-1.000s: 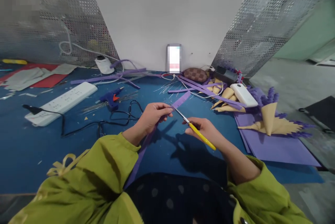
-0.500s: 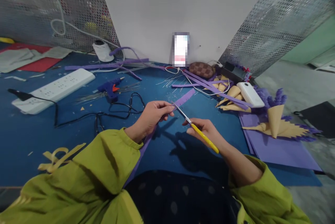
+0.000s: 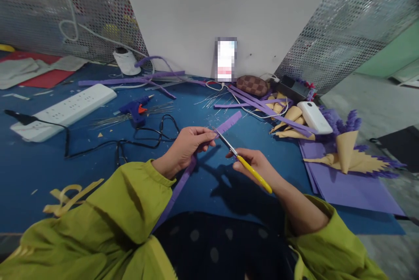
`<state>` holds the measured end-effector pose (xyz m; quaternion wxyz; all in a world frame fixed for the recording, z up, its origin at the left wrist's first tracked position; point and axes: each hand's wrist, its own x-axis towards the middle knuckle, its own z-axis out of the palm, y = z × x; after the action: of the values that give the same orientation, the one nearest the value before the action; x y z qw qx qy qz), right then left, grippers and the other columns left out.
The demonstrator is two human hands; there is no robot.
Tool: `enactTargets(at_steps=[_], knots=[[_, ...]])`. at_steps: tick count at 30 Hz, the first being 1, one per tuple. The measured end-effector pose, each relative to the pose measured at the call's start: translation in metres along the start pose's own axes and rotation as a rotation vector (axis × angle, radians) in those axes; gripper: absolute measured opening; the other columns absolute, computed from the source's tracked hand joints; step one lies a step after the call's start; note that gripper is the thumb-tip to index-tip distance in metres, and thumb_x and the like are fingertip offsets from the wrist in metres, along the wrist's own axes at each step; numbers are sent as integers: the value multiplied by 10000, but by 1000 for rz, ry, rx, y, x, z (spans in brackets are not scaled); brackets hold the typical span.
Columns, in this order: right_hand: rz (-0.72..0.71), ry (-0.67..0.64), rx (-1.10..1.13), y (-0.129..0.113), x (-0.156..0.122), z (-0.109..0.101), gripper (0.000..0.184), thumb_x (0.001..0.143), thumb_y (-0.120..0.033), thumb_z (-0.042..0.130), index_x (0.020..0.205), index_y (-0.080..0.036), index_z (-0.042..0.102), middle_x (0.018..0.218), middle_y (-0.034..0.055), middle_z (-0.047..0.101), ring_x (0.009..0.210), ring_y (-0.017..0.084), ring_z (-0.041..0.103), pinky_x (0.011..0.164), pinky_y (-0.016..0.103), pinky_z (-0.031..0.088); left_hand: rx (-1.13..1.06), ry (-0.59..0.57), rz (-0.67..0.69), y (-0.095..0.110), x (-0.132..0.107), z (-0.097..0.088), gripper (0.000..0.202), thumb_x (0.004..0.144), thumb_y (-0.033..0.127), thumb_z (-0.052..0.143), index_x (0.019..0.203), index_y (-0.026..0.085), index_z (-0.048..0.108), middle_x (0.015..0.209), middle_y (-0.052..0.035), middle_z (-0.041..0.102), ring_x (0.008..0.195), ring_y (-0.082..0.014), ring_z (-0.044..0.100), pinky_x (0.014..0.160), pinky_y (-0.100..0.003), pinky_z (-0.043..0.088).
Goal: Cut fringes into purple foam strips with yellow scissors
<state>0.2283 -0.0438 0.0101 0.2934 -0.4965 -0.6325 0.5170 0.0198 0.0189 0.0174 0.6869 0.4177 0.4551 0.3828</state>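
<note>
Between the thumb and fingers of my left hand (image 3: 191, 145) a long purple paper strip (image 3: 231, 122) is pinched. Its far end points away to the right and shows small cuts along the edge; the rest trails down past my left sleeve toward my lap. My right hand (image 3: 257, 166) is closed around yellow-handled scissors (image 3: 253, 173). The scissor blades reach the strip right beside my left fingertips, and whether they are parted is hard to make out.
A blue glue gun (image 3: 135, 109) with black cord and a white power strip (image 3: 65, 112) lie left. A phone (image 3: 225, 59) leans on the back wall. Purple strips (image 3: 265, 107), a white power bank (image 3: 314, 117), purple sheets (image 3: 353, 188) and a tan paper cone (image 3: 346, 151) are right.
Both hands keep almost the same pose, with the scissors still at the strip. The whole view has shifted slightly.
</note>
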Motion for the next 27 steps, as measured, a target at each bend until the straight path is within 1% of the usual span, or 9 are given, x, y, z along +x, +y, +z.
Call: enactTargets(at_steps=[2,4,8,13,18,23,27], knots=[[-35,19,-64,0,1,1,442,739,-549,685,890,-137,642,626,-43,427,562,79,336,517,224,276,23,18,16,-2,1,0,203,607,309,825,674,145,724,577,-15,654,446,-51,475,440,-167,347],[-37,10,-83,0,1,1,436,766,-550,657,898,-134,643,631,-40,430,565,81,322,519,228,270,34,20,21,-3,1,0,211,605,314,829,677,144,726,576,-14,655,447,-52,482,447,-167,357],[-18,6,-55,-4,-2,0,467,764,-592,640,873,-138,646,609,-47,390,539,76,288,494,228,247,17,1,12,-1,0,0,210,598,308,829,658,138,720,570,-17,650,444,-53,481,441,-170,359],[29,-32,-6,-7,-4,-1,476,764,-607,635,905,-153,646,564,-60,347,495,75,297,465,226,243,-19,-26,-25,0,0,0,199,594,295,835,644,144,715,564,-18,644,440,-52,474,424,-168,342],[3,-15,-27,-5,-1,-1,454,770,-590,635,896,-153,645,588,-50,377,509,78,301,475,228,248,-27,-48,-7,0,-2,2,177,620,292,824,659,151,725,586,-19,655,469,-59,493,457,-178,373],[-57,27,-145,6,-2,-2,376,800,-526,636,893,-163,647,649,-29,436,580,98,329,526,228,283,-10,-29,35,0,-3,3,170,617,286,819,660,150,726,592,-21,661,495,-68,506,483,-182,384],[-42,69,-287,12,-4,-3,360,808,-505,649,1016,-213,638,670,-31,469,588,111,355,541,226,303,18,10,96,-1,-3,3,187,632,307,813,704,152,739,611,-23,673,524,-78,518,507,-191,393]])
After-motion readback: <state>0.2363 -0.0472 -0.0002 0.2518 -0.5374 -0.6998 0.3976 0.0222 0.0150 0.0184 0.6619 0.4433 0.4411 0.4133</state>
